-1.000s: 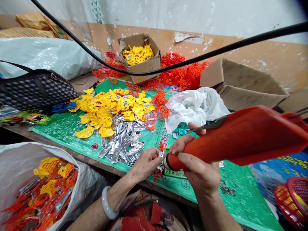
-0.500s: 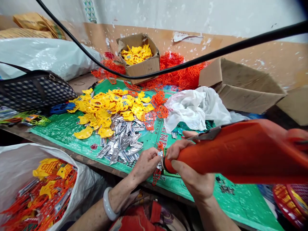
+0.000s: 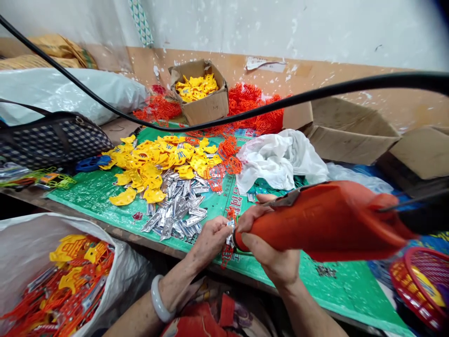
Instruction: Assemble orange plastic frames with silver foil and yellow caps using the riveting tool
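My right hand [image 3: 271, 255] is wrapped round the front of an orange corded power tool [image 3: 298, 224], which lies almost level with its nose pointing left. At that nose, my left hand [image 3: 212, 238] pinches a small silver piece [image 3: 230, 229] against an orange-red plastic part [image 3: 227, 255]. The exact contact at the tip is hidden by my fingers and the tool. Just left of this work lies a heap of shiny silver pieces [image 3: 178, 201]. Behind it spreads a pile of yellow plastic parts [image 3: 154, 161], some with blue printing.
A white bag [image 3: 129, 267] of mixed orange and yellow parts stands at front left. Behind the piles are a carton [image 3: 206, 110] of yellow parts and orange netlike pieces [image 3: 250, 105]. A black cable [image 3: 196, 126] crosses the view. A red basket [image 3: 421, 281] sits at right.
The camera view has shifted slightly, so the background sits lower. The power tool's rear end has come down and left in view, showing its cord end. Both hands keep their hold.
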Action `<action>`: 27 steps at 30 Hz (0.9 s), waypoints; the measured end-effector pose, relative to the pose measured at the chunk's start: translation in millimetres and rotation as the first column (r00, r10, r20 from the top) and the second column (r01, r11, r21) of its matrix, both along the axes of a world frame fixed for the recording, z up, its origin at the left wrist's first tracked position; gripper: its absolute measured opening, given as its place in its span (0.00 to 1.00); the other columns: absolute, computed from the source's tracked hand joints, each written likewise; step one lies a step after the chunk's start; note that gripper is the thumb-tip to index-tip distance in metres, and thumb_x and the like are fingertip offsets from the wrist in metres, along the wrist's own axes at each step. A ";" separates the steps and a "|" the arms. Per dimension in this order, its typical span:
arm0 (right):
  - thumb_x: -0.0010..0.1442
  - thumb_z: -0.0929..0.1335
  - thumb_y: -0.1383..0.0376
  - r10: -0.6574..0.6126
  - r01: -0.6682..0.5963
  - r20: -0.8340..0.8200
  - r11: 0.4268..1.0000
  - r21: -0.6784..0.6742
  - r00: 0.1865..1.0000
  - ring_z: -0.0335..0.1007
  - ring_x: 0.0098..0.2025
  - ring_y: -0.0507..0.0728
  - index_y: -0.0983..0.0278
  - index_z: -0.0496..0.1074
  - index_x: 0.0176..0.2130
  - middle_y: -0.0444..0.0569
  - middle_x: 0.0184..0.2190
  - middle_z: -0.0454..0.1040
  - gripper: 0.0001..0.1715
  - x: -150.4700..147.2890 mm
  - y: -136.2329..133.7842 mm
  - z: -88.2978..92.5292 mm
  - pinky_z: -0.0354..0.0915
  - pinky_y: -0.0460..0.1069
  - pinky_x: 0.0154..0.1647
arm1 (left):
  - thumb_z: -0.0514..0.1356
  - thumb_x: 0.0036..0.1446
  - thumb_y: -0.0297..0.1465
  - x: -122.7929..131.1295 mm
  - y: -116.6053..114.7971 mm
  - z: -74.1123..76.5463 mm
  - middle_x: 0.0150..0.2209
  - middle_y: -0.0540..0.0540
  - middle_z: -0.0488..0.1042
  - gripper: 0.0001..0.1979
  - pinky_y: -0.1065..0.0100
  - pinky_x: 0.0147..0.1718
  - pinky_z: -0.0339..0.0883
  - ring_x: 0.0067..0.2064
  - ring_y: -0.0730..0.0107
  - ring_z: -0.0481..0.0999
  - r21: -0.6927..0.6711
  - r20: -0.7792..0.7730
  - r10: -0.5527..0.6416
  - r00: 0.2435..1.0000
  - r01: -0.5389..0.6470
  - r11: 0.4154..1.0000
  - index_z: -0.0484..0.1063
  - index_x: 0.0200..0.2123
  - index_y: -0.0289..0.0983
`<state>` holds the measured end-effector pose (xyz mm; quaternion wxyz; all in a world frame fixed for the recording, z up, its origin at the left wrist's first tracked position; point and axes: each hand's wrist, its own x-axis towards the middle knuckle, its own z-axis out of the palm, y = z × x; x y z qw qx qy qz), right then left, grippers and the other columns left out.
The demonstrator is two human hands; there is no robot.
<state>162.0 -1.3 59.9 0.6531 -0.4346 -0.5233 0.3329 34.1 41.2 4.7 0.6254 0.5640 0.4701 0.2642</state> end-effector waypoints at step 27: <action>0.57 0.61 0.79 0.005 0.442 0.962 0.888 -0.130 0.274 0.67 0.48 0.62 0.58 0.79 0.44 0.50 0.52 0.76 0.26 191.5 -39.9 -73.3 0.63 0.55 0.46 | 0.62 0.53 0.38 -32.1 -9.0 -5.3 0.40 0.45 0.83 0.13 0.69 0.41 0.74 0.41 0.59 0.81 0.411 -0.155 0.014 0.988 0.052 0.910 0.81 0.40 0.42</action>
